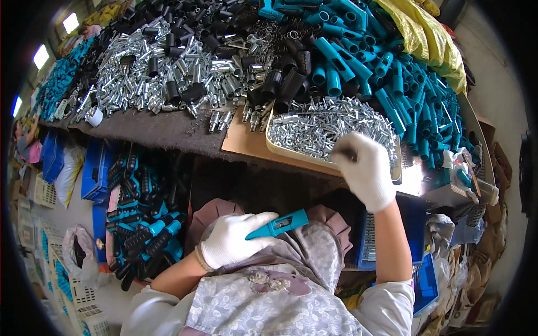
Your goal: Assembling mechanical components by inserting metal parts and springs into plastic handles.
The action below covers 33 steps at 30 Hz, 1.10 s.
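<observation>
My left hand (231,242), in a white glove, is wrapped round a teal plastic tool housing (290,222) above my lap. The housing is a hollow tube with a long slot in its side, and its free end points right. My right hand (365,172), also gloved, hovers over the front right of a shallow tray full of small metal pins (322,126). Its fingers are curled in, and whatever they hold is hidden. The tray's pale rim (297,157) rests at the table's front edge, on a piece of cardboard (240,140).
Teal housings (414,106) are heaped right of the tray. Leftward lie shiny metal parts (140,78), black sleeves (291,84) and springs (274,33). Below the table stand black-and-teal handles (140,229) and blue bins (96,173). A yellow sack (428,39) lies back right.
</observation>
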Motion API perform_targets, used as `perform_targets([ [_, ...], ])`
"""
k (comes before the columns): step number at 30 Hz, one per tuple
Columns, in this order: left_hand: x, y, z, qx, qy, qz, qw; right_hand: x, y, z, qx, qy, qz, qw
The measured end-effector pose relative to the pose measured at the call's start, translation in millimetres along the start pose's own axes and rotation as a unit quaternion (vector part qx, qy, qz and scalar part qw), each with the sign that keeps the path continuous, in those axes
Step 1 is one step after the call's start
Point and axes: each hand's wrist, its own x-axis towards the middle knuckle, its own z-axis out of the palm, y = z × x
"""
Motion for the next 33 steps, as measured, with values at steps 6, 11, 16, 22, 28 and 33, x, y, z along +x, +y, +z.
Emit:
perform_targets([
  [6, 3, -1, -7, 0.033, -0.031, 0.009, 0.999, -57, -29, 30, 0.071, -0.206, -0.118, 0.969],
  [11, -6, -8, -16, 0.133, -0.096, -0.012, 0.986, -59, -23, 44, 0.062, -0.199, -0.139, 0.968],
  [16, -4, -14, -10, 0.128, -0.108, -0.03, 0.985, -67, -21, 55, 0.026, -0.229, -0.176, 0.957],
  [22, -19, -17, -19, 0.12, -0.111, -0.046, 0.985, -71, -14, 61, 0.1, -0.171, -0.14, 0.97],
  [28, -8, 13, -37, 0.097, -0.147, -0.049, 0.983, -80, 2, 88, 0.527, -0.041, 0.185, 0.828],
  [33, -8, 4, -23, 0.094, -0.12, 0.009, 0.988, -88, -19, 114, 0.568, -0.052, 0.183, 0.8],
])
